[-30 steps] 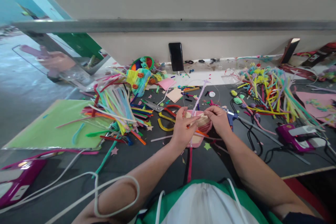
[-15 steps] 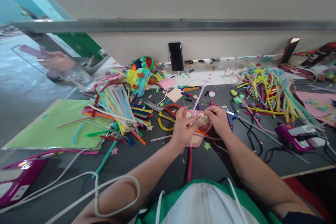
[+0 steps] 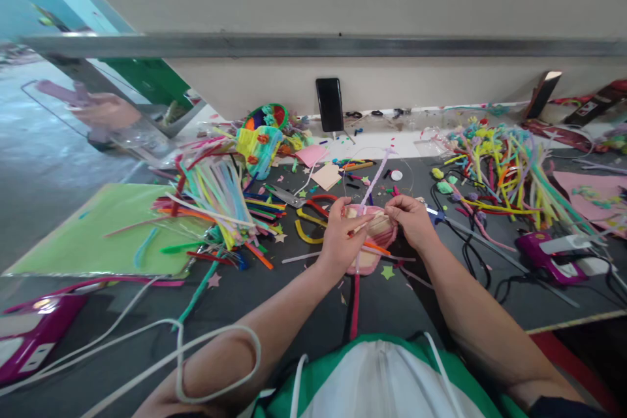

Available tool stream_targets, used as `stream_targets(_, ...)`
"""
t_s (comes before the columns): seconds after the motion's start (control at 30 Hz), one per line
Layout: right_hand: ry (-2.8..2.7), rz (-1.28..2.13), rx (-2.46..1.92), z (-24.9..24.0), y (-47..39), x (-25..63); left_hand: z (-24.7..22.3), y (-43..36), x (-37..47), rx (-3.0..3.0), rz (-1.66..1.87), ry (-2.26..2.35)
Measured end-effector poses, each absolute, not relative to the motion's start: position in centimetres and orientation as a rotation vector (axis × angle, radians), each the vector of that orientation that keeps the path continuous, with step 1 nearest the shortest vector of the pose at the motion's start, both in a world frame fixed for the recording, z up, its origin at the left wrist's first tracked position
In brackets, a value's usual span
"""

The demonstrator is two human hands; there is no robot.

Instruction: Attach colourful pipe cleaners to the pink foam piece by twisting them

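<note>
A small pink and cream piece built from pipe cleaners [image 3: 383, 233] lies in front of me, its pink rim ribbed with rows. Resting across it, my left hand [image 3: 341, 236] presses it with bent fingers and holds it steady. At its upper right edge, the thumb and fingertips of my right hand [image 3: 411, 219] are pinched together; whatever they grip is too small to make out. From the piece a twisted lilac pipe cleaner [image 3: 376, 176] sticks up and away. A red pipe cleaner [image 3: 354, 307] points toward me below it.
Scissors with an orange and yellow handle [image 3: 309, 225] lie left of my left hand. A bundle of pastel pipe cleaners [image 3: 215, 199] overlaps a green sheet [image 3: 108, 228]. To the right are a blue glue gun [image 3: 434, 214], black cords and a purple power strip [image 3: 531, 255]. A phone [image 3: 330, 104] leans at the back.
My right hand has shifted slightly right, its pinched fingers a bit farther from my left. The lilac strand's top leans slightly more to the right. My left hand stays nearly in place.
</note>
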State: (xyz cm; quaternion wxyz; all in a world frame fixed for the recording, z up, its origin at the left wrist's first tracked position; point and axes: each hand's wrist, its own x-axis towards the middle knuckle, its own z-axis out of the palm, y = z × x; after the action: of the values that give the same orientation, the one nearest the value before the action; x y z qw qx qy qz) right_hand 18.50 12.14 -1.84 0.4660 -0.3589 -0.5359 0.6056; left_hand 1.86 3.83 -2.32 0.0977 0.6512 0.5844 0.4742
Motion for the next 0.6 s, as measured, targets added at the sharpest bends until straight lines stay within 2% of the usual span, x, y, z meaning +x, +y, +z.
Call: stream_targets(0.6, -1.425, 1.631, -0.799, -1.7, 12.8, 19.9, -2.1, 3.7, 1.9, 2.01, 1.355, 1.673)
